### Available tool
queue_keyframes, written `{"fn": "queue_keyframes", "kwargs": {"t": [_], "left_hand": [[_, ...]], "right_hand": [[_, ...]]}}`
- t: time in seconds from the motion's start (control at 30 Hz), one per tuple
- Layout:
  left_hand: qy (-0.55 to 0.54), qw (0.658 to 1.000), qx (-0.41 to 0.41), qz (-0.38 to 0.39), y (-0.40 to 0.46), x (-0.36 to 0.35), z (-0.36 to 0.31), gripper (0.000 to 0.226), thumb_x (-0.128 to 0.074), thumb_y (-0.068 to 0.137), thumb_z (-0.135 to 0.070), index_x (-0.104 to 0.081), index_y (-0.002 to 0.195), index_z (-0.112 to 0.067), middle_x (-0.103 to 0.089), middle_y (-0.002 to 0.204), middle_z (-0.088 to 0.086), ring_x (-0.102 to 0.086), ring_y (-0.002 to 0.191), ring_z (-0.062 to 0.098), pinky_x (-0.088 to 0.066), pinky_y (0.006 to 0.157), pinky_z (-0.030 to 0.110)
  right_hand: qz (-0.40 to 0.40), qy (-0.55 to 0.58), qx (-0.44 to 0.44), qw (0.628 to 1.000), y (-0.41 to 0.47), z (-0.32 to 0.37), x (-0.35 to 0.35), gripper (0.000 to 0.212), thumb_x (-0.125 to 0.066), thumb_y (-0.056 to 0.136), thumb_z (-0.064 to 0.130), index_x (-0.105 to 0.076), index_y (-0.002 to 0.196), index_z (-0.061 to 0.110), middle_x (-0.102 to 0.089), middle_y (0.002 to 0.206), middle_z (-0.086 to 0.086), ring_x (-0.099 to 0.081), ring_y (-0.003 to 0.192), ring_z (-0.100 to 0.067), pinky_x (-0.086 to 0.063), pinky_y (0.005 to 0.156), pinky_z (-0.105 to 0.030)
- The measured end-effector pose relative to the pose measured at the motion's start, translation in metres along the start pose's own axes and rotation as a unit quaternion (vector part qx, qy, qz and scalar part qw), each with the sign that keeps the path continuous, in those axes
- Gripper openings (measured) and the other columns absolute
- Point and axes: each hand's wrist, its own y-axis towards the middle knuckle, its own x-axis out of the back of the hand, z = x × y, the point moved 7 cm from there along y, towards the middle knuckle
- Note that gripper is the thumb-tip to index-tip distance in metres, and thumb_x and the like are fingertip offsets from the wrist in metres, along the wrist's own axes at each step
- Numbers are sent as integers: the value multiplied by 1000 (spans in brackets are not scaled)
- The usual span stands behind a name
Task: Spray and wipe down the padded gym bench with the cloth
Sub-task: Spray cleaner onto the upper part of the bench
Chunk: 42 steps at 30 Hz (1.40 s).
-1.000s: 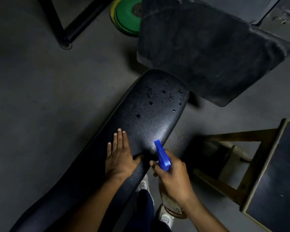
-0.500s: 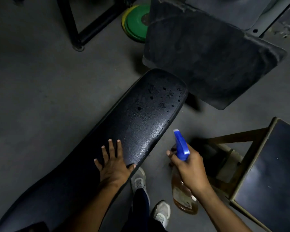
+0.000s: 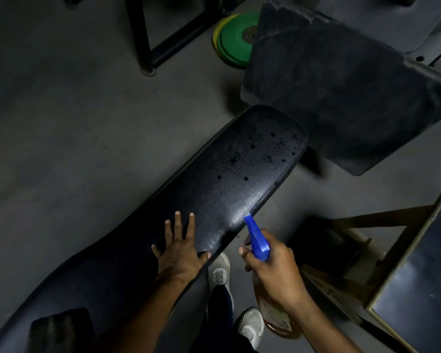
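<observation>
The padded gym bench (image 3: 214, 200) is black with a fine pebbled grain, dotted with darker wet specks near its far end. The spray bottle (image 3: 275, 317) has a bright blue head over a clear body of amber-brown liquid, and a dark cloth (image 3: 59, 329) lies on the near end of the bench. Green and yellow weight plates (image 3: 231, 39) sit on the grey floor (image 3: 61, 123), and the shoes (image 3: 219, 271) are white.

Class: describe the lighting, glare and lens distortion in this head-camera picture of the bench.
Head view: dim overall; a soft sheen marks the bench pad just beyond the spray bottle; the near end of the pad sinks into shadow; wide-angle bending curves the bench's edges.
</observation>
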Motion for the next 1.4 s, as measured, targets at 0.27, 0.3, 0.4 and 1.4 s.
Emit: {"fn": "queue_keyframes", "kwargs": {"t": [0.27,0.3,0.4,1.4], "left_hand": [[0,1000,-17,-23,-10,-3,4,106,-58,83,-65,16,154,-36,29,161,-6,17,151,25,-23,111,67],[2,1000,-18,-26,-11,-3,5,105,-56,84,-65,15,154,-35,28,162,-5,16,152,25,-22,112,66],[10,999,-23,-37,-16,-6,8,100,-51,85,-66,13,155,-33,25,163,-4,13,152,24,-17,117,60],[-47,996,-5,74,-41,-23,44,117,-63,77,-70,20,153,-35,38,157,-8,27,149,21,-16,113,68]], "right_hand": [[-48,-19,-17,999,-9,-16,24,20,-82,86,16,-63,83,20,-71,73,-1,-72,56,-13,-56,63,-31],[-46,-24,-15,999,-10,-17,25,22,-83,86,16,-62,80,19,-70,71,-1,-72,56,-13,-55,62,-29],[-18,-44,-1,999,-16,-18,20,22,-83,86,18,-62,80,20,-70,69,-2,-71,57,-14,-56,66,-34],[0,-93,2,996,-54,-36,0,23,-82,87,19,-60,79,21,-69,64,0,-69,56,-6,-47,58,-16]]}}
